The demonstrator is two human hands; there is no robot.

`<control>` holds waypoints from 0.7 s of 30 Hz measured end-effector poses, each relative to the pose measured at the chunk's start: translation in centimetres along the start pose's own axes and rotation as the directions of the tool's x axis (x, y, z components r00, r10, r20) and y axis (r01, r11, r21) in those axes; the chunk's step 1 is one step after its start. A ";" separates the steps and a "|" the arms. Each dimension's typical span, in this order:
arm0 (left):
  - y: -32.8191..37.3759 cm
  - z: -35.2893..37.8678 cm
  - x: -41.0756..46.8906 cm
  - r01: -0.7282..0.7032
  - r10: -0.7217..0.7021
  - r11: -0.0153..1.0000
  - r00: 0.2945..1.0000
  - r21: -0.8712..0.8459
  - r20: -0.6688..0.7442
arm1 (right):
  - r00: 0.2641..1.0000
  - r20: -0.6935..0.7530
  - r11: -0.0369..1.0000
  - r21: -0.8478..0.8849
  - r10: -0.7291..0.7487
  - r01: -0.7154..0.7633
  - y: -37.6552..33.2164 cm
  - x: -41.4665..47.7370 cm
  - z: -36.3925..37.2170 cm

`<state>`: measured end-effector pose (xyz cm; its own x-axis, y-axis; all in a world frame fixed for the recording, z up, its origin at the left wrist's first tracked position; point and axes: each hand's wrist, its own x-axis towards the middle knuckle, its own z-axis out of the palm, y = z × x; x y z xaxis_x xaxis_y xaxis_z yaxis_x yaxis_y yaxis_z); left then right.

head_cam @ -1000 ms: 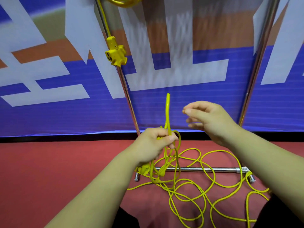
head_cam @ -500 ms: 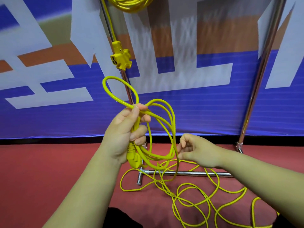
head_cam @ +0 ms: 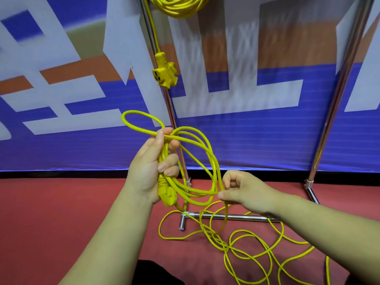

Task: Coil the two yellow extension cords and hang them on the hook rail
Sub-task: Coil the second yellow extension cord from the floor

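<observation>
My left hand (head_cam: 153,167) grips a few loops of a yellow extension cord (head_cam: 207,157), with its yellow plug (head_cam: 167,195) sticking out below the palm. My right hand (head_cam: 242,190) pinches the same cord at the bottom of the loops. The remaining length of that cord (head_cam: 246,245) lies tangled on the red floor. A second yellow cord coil (head_cam: 181,6) hangs at the top edge of the view, its multi-outlet socket end (head_cam: 164,74) dangling beside a chrome rack pole (head_cam: 172,118). The hook rail itself is out of view.
The chrome rack has a second pole (head_cam: 337,95) at the right and a foot bar (head_cam: 232,217) lying across the floor under the cord. A blue, white and orange banner (head_cam: 257,140) stands right behind it. Red floor (head_cam: 51,212) stretches to the left.
My left hand rose from near the floor with cord loops gathered in it. My right hand dropped from mid-air and took hold of the cord under the loops.
</observation>
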<state>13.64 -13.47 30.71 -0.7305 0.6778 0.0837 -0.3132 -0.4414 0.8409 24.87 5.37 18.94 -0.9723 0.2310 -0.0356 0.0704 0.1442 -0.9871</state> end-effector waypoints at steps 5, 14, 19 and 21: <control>-1.3 -2.2 1.2 0.180 -0.101 0.928 0.964 0.327 -0.244 | 0.958 -0.268 0.930 0.368 0.099 0.007 -1.4 -0.3 -0.2; -3.2 -2.9 1.6 0.317 -0.175 0.807 0.934 0.498 -0.310 | 0.809 -0.439 0.825 -0.224 0.390 -0.519 2.3 0.5 -5.4; -2.8 -2.1 1.6 0.183 -0.110 0.912 0.971 0.366 -0.210 | 0.954 -0.020 0.682 -0.695 0.299 -0.229 -0.3 -0.7 -3.9; -3.1 -1.8 1.8 0.145 -0.078 0.919 0.978 0.367 -0.192 | 0.965 0.073 0.717 -0.684 0.251 -0.135 -1.7 -1.4 -3.6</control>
<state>12.23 -11.97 27.31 -0.8070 0.5842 -0.0864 -0.1713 -0.0916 0.9810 26.93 8.26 21.20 -0.9371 0.1888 -0.2937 0.3340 0.7302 -0.5960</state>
